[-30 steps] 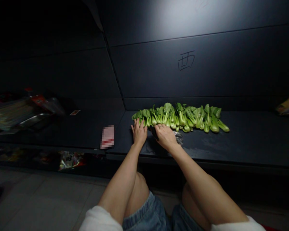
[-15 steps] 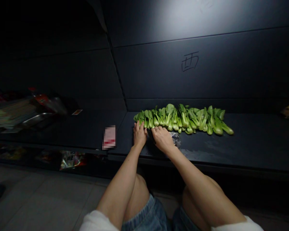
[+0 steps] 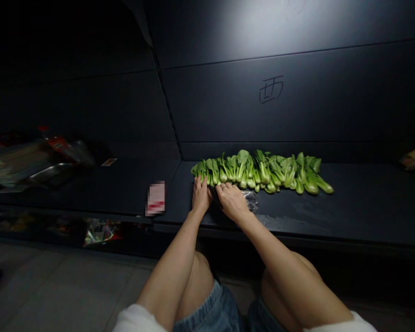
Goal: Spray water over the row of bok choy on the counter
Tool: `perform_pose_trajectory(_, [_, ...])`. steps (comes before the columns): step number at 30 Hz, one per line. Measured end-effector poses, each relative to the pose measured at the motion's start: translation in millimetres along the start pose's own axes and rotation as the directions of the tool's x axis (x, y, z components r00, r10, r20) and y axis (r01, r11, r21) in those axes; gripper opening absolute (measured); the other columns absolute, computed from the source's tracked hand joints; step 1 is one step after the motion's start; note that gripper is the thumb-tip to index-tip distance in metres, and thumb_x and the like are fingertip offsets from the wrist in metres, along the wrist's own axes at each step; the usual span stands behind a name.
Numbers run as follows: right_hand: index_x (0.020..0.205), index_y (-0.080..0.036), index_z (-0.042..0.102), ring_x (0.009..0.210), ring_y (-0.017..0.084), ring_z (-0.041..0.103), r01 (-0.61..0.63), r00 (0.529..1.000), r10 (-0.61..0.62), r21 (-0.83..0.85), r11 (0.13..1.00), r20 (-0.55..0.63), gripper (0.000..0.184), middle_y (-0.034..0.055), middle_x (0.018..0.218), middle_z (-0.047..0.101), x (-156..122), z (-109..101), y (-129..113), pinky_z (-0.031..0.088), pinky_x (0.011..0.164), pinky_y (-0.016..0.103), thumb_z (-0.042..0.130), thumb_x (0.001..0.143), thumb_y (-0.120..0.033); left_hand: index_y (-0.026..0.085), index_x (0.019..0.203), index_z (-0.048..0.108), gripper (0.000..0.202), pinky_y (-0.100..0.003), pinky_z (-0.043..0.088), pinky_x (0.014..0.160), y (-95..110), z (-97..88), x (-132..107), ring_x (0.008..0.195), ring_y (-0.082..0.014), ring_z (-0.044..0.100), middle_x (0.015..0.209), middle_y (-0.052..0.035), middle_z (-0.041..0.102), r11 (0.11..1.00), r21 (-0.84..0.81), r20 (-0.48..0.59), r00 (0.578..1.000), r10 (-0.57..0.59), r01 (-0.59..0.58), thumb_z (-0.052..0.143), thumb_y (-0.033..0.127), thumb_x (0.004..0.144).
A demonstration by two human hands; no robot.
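Green bok choy row (image 3: 263,171) meets both hands' flat, open fingers (image 3: 198,184); shelf (image 3: 359,207) bare rightward.

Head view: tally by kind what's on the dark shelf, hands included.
Row of green bok choy: 1 row; heads overlap, no exact count
Clear plastic wrap: 1
Red-and-white tag, on the shelf front edge: 1
Small card: 1
Hands: 2, left hand and right hand, both at the row's left end
Total: 6

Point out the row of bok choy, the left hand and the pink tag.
row of bok choy (image 3: 263,171), head view, middle stalks.
left hand (image 3: 200,196), head view, back of hand.
pink tag (image 3: 156,198), head view, its centre.
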State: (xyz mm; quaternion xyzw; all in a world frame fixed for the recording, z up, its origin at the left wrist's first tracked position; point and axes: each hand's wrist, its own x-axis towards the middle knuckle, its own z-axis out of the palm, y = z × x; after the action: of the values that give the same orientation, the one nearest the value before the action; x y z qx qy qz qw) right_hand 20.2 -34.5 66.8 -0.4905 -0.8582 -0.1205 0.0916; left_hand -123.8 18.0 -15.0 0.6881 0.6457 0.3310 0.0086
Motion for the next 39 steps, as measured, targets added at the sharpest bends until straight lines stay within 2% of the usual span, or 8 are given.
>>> perform_pose_trajectory(8, [0.106,-0.013,0.058,0.103,0.026,0.055,-0.06,0.998,0.06,0.048,0.997,-0.001,0.022,0.0126,0.107,0.064,-6.4,-9.6,13.7,0.042,0.085,0.032,0.057,0.085,-0.016,0.013,0.138,0.048,0.05,-0.053,0.03,0.116,17.1,1.5,0.6,0.147,-0.03,0.026,0.152,-0.0204,0.039,0.997,0.072,0.005,1.0,0.028,-0.028,0.045,0.015,0.088])
perform_pose_trajectory(13, [0.109,-0.013,0.057,0.103,0.025,0.055,-0.095,0.995,0.095,0.019,0.995,0.0,0.024,0.0133,0.11,0.063,-10.6,-8.4,19.1,0.041,0.085,0.031,0.054,0.085,-0.011,0.014,0.136,0.05,0.049,-0.054,0.028,0.117,25.7,6.4,-0.1,0.146,-0.0297,0.027,0.151,-0.0181,0.041,0.993,0.079,-0.007,0.996,0.086,-0.085,0.046,0.016,0.088])
perform_pose_trajectory(17, [0.109,-0.014,0.057,0.103,0.025,0.056,-0.099,0.995,0.1,-0.009,0.995,0.024,0.024,0.0133,0.108,0.064,-15.0,-6.1,25.5,0.041,0.083,0.032,0.049,0.087,-0.009,0.015,0.137,0.05,0.048,-0.054,0.025,0.118,35.6,7.4,0.5,0.147,-0.0287,0.026,0.152,-0.0175,0.04,0.993,0.081,0.011,0.996,0.087,-0.088,0.043,0.017,0.09])
perform_pose_trajectory(23, [0.106,-0.013,0.058,0.102,0.026,0.057,-0.17,0.985,0.17,0.005,0.985,0.028,0.025,0.0127,0.104,0.066,-23.0,-6.4,42.0,0.04,0.084,0.031,0.058,0.081,-0.011,0.014,0.137,0.05,0.046,-0.054,0.022,0.119,52.7,7.5,3.5,0.147,-0.0283,0.026,0.153,-0.0173,0.039,0.992,0.075,0.054,0.994,0.093,-0.097,0.041,0.024,0.093])
perform_pose_trajectory(31, [0.112,-0.013,0.056,0.106,0.026,0.056,-0.196,0.981,0.196,0.02,0.98,0.012,0.034,0.0128,0.11,0.065,-32.5,-14.5,51.1,0.039,0.085,0.031,0.061,0.079,-0.013,0.016,0.138,0.048,0.046,-0.055,0.017,0.12,57.1,12.0,3.6,0.148,-0.0262,0.024,0.154,-0.0155,0.037,0.989,0.083,0.053,0.991,0.119,-0.123,0.041,0.025,0.094])
perform_pose_trajectory(39, [0.109,-0.012,0.057,0.102,0.026,0.057,-0.272,0.959,0.275,-0.063,0.96,0.062,0.028,0.0143,0.11,0.064,-40.9,-16.4,62.3,0.04,0.08,0.032,0.058,0.081,-0.01,0.015,0.139,0.046,0.046,-0.057,0.02,0.118,68.4,16.8,2.5,0.146,-0.0272,0.028,0.154,-0.0149,0.039,0.982,0.099,0.023,0.987,0.158,-0.159,0.039,0.024,0.094])
